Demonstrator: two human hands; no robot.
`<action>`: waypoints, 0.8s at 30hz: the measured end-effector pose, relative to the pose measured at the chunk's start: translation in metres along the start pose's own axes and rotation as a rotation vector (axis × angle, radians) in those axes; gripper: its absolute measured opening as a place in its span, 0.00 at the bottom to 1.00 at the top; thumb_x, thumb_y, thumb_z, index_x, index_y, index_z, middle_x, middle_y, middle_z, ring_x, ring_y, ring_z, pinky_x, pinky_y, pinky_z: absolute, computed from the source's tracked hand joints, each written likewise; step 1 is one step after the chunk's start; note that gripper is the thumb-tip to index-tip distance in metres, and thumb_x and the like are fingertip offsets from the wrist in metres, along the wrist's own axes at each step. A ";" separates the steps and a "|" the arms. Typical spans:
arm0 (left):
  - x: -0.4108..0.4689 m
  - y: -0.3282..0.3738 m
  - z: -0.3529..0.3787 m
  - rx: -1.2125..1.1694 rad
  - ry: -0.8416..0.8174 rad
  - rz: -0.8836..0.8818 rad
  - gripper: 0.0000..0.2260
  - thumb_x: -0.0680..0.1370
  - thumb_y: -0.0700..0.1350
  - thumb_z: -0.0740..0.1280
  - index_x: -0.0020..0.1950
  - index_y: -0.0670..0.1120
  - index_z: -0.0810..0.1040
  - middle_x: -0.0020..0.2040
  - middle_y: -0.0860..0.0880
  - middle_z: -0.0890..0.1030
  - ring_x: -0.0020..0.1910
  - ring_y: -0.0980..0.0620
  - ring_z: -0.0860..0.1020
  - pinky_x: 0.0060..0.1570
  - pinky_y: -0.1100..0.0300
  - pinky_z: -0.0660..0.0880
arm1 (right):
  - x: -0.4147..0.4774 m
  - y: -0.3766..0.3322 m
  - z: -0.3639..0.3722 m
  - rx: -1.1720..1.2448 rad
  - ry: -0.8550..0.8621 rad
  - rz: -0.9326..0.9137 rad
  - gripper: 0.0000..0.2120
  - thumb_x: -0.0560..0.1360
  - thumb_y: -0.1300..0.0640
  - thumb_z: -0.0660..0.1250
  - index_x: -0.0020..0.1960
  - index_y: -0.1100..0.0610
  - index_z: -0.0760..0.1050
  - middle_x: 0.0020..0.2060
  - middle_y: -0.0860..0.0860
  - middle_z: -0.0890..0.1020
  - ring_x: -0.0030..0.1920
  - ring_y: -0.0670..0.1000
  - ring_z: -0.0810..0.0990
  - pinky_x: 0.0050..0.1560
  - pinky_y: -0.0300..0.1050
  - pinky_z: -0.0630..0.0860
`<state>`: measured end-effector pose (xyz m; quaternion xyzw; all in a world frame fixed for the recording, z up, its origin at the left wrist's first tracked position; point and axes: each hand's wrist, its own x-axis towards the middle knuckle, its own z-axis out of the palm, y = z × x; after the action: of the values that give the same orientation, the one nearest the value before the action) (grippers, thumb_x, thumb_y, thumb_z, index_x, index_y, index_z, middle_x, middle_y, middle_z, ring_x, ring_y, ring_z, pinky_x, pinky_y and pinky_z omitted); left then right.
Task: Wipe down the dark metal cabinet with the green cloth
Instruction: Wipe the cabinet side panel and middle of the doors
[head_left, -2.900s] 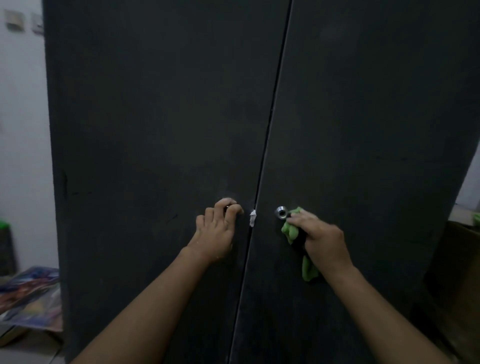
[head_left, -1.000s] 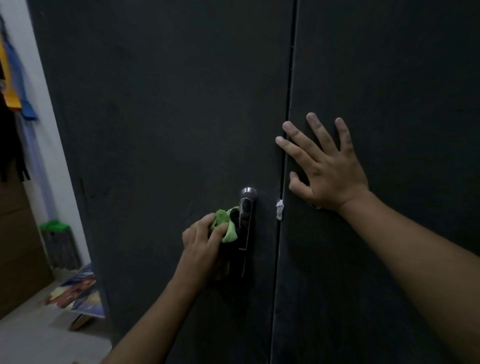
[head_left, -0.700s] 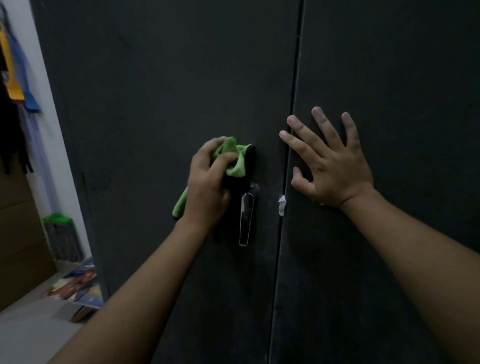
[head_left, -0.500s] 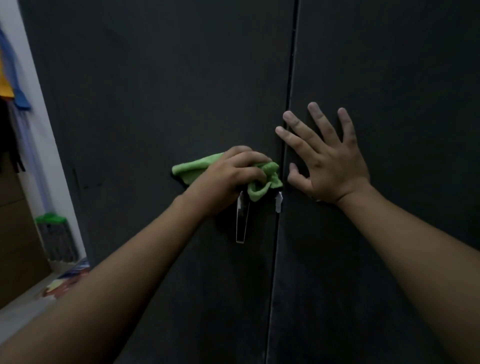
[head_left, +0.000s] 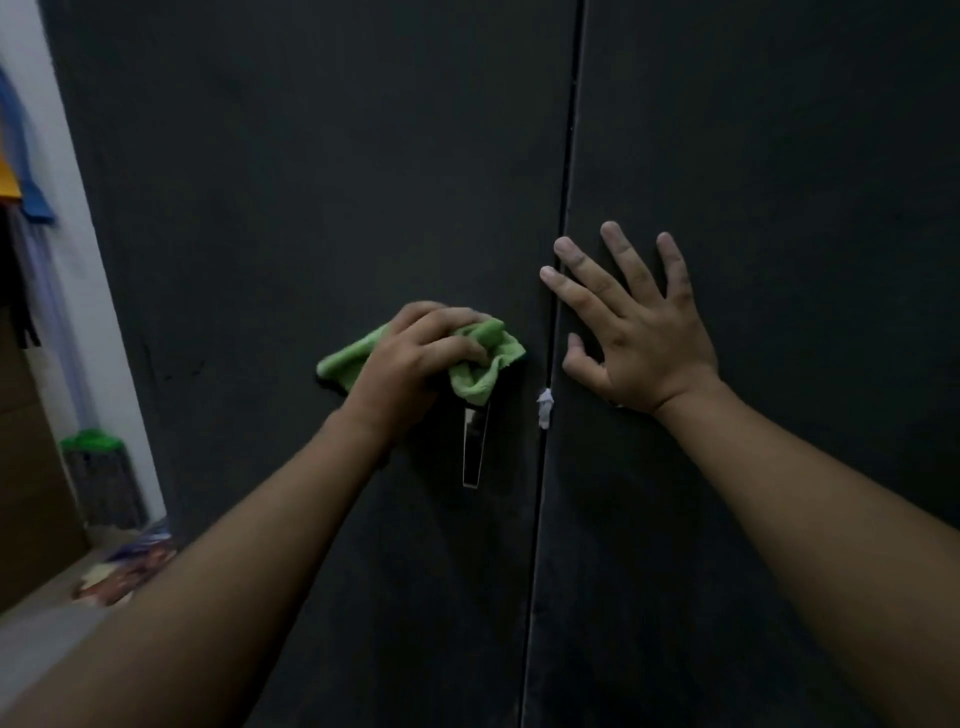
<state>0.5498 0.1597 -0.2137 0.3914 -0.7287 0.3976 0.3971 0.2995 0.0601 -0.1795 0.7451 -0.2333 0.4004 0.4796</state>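
Cloth (head_left: 482, 375) bunched under left fingers (head_left: 441, 318), against cabinet (head_left: 311, 156)

The floor (head_left: 31, 644) shows only in the lower left corner, a pale strip between a brown wooden panel (head_left: 23, 499) at the far left and the dark metal cabinet (head_left: 322, 156). On it lies a small heap of colourful printed sheets (head_left: 130, 569), too blurred to read, just beside the cabinet's left edge. Behind them, by the white wall (head_left: 78, 218), stands a grey upright thing with a bright green top (head_left: 101, 478).
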 end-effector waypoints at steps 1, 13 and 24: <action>-0.017 0.006 0.009 0.012 0.102 -0.134 0.10 0.71 0.38 0.76 0.50 0.48 0.81 0.59 0.47 0.79 0.54 0.43 0.74 0.57 0.61 0.68 | -0.001 0.000 0.000 0.001 0.005 0.000 0.32 0.76 0.45 0.59 0.79 0.48 0.61 0.80 0.47 0.59 0.80 0.58 0.55 0.75 0.70 0.52; -0.144 0.114 0.090 -0.081 0.157 -0.816 0.33 0.67 0.28 0.72 0.68 0.46 0.66 0.64 0.45 0.65 0.58 0.46 0.65 0.56 0.51 0.71 | -0.001 0.000 0.004 0.033 0.026 0.011 0.31 0.76 0.45 0.58 0.79 0.48 0.62 0.80 0.47 0.59 0.80 0.58 0.55 0.75 0.69 0.51; -0.155 0.184 0.101 -0.351 -0.080 -1.084 0.32 0.80 0.60 0.54 0.79 0.48 0.48 0.77 0.52 0.42 0.75 0.50 0.46 0.71 0.57 0.51 | -0.001 -0.001 0.003 0.037 0.017 0.030 0.31 0.77 0.45 0.58 0.79 0.47 0.61 0.80 0.46 0.58 0.80 0.57 0.54 0.76 0.68 0.50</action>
<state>0.4186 0.1783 -0.4387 0.6522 -0.4932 -0.0051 0.5756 0.3005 0.0582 -0.1819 0.7469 -0.2327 0.4181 0.4618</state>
